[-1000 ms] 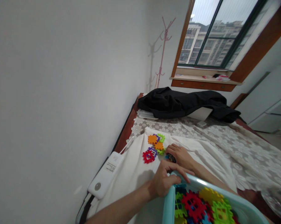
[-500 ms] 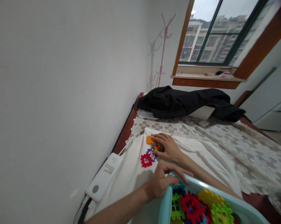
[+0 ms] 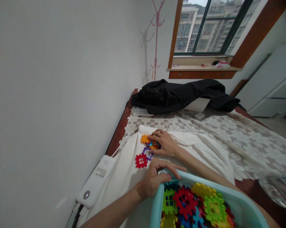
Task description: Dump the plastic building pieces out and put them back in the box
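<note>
My left hand [image 3: 156, 179] grips the near-left rim of a light blue tub [image 3: 157, 202] filled with several colourful interlocking plastic tiles [image 3: 192, 205]. My right hand [image 3: 164, 143] reaches over the tub's far side and is closed on a small cluster of joined tiles [image 3: 149, 142], orange, blue and purple, lying on a white cloth [image 3: 131, 177]. A red tile [image 3: 141, 161] and a purple tile [image 3: 147, 153] lie just left of that hand.
A white power bank [image 3: 95, 180] with a cable lies at the cloth's left edge by the wall. A lace cover [image 3: 216, 133] spreads over the bed, with a black garment [image 3: 181, 96] at the far end. Window and pink coat stand behind.
My right hand moved away from the tub to the tile cluster and closed over it. The camera tilted down, bringing more of the tub into view. My left hand kept its grip.
</note>
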The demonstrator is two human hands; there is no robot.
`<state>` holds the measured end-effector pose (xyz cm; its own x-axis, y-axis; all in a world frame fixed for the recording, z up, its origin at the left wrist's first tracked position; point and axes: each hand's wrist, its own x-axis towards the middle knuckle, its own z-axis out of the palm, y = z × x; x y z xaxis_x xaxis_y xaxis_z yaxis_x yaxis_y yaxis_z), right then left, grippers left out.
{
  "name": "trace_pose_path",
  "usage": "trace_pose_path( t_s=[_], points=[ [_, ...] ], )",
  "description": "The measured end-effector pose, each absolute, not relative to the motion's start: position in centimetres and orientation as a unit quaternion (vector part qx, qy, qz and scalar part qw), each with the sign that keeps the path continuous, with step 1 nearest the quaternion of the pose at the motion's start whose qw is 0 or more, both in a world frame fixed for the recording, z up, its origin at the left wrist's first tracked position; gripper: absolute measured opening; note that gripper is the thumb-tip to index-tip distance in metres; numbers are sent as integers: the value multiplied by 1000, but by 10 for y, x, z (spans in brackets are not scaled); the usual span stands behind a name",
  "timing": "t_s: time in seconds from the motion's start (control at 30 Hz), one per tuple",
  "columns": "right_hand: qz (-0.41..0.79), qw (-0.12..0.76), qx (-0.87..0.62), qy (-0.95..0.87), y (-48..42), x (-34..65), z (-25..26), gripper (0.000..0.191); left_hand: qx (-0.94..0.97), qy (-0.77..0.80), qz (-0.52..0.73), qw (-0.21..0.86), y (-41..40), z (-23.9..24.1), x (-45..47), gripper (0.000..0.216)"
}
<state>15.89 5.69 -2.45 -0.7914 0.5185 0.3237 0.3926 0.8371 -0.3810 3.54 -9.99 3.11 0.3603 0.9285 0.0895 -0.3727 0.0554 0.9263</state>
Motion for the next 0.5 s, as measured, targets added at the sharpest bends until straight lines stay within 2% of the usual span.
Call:
trace_pose_path(
  t_s=[0.2,0.37,0.5],
  points=[
    [140,234,-243,-931,58,160,-25,58,491,288,481,666,-98,33,34,26],
    [144,231,-237,-933,56,161,-20,66,486,294,479,669,-99,33,34,25],
    [147,218,-248,-932,56,161,-19,63,490,291,479,668,-99,31,34,25]
  ],
)
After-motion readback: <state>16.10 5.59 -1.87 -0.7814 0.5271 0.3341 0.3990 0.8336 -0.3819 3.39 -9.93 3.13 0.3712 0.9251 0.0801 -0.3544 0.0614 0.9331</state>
